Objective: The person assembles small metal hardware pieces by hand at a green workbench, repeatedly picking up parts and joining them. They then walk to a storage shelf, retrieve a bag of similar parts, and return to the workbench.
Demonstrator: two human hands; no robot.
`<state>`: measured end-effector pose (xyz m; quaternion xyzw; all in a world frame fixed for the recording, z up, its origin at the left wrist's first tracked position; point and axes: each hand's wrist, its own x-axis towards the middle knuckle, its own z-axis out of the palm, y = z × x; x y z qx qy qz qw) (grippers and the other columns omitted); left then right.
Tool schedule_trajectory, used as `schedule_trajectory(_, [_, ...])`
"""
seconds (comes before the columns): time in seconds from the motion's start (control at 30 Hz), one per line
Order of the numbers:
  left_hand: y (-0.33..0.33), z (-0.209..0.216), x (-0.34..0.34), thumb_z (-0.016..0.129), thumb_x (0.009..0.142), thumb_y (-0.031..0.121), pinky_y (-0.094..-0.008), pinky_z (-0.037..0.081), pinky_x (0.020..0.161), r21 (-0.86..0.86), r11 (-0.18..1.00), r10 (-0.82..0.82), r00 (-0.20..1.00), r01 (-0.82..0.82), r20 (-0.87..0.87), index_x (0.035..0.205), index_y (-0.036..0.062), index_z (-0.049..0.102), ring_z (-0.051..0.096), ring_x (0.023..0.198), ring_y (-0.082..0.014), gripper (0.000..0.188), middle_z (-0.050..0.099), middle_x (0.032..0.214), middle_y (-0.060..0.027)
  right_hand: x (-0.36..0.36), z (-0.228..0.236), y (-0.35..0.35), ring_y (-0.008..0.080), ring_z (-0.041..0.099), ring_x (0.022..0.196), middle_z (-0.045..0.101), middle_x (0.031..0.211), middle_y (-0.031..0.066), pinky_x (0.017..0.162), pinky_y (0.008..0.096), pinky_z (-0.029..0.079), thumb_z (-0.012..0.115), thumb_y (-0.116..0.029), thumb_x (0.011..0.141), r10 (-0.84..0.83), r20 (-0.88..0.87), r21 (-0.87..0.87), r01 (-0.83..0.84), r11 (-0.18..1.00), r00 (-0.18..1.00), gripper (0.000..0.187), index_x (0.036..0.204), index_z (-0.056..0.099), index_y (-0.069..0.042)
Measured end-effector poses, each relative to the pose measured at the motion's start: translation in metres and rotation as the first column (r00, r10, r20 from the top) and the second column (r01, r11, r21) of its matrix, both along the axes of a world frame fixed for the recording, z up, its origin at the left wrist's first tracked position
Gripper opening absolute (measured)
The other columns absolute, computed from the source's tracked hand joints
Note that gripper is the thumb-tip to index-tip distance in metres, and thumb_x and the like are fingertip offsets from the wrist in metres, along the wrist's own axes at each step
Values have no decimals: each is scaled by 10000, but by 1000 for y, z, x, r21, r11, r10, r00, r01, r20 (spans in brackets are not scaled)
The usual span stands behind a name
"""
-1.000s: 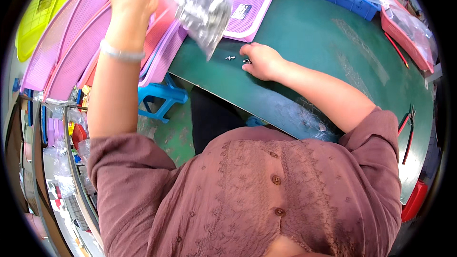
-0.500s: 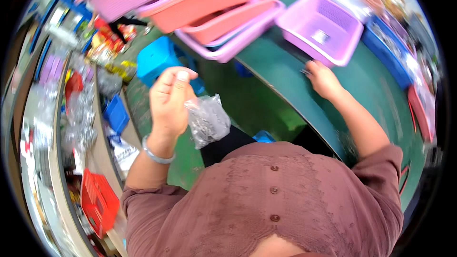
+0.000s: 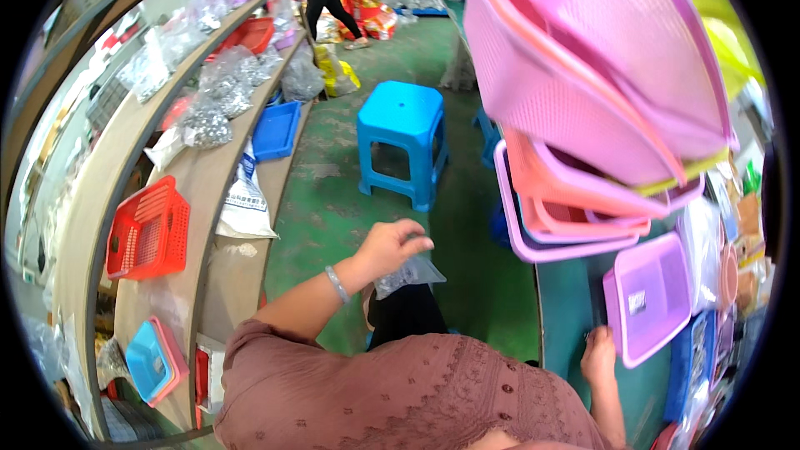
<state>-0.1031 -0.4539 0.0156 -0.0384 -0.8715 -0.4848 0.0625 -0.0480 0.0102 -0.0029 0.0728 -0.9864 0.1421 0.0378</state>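
Head view: the clear bag [image 3: 410, 276] of greyish contents could slip and spill onto the green floor [image 3: 321, 175] if the left hand [image 3: 390, 248], which seems to grasp its top, loosens. The bag is just under that hand, beyond the table's [image 3: 571, 296] left edge, well apart from the right hand [image 3: 599, 357], curled by the purple basket's [image 3: 617, 310] near corner; whether it grips anything I cannot tell.
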Motion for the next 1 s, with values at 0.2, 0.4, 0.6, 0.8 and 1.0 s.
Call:
schedule_trajectory(0.2, [-24, 34, 2, 634, 693, 500, -372, 475, 586, -457, 839, -254, 956, 295, 150, 704, 34, 637, 583, 624, -321, 466, 593, 630, -149, -21, 40, -25, 156, 477, 499, 537, 696, 127, 462, 247, 372, 523, 20, 768, 179, 625, -768, 557, 316, 760, 56, 750, 497, -27])
schedule_trajectory(0.4, [-79, 89, 37, 618, 721, 478, -385, 419, 500, -456, 873, -30, 952, 174, 305, 552, 7, 566, 521, 504, -313, 503, 523, 536, -173, -32, 18, -51, 169, 564, 672, 599, 807, 150, 601, 260, 459, 530, 47, 771, 612, 494, -805, 592, 52, 618, 65, 807, 530, -7])
schedule_trajectory(0.6, [-183, 85, 58, 578, 765, 504, -381, 413, 524, -336, 930, 318, 790, -152, 524, 535, -9, 553, 469, 487, -303, 563, 485, 516, -181, -55, 20, -141, 179, 574, 682, 602, 825, 151, 627, 273, 478, 514, 37, 777, 693, 608, -663, 728, 174, 388, 91, 857, 530, -5])
schedule_trajectory(0.8, [-274, 8, 92, 571, 776, 519, -356, 353, 442, -120, 910, 403, 773, -398, 490, 513, -4, 494, 377, 421, -166, 591, 412, 449, -121, -88, 58, -296, 186, 575, 685, 599, 825, 147, 633, 282, 485, 503, 25, 780, 582, 742, -559, 787, 261, 334, 104, 877, 528, -3])
schedule_trajectory(1.0, [-362, 11, 84, 564, 786, 510, -357, 347, 431, -82, 770, 601, 676, -633, 428, 520, -11, 480, 374, 412, -160, 591, 427, 442, -114, -134, 52, -392, 210, 576, 681, 587, 788, 139, 620, 306, 498, 474, 13, 755, 643, 684, -617, 743, 260, 343, 120, 862, 524, -12])
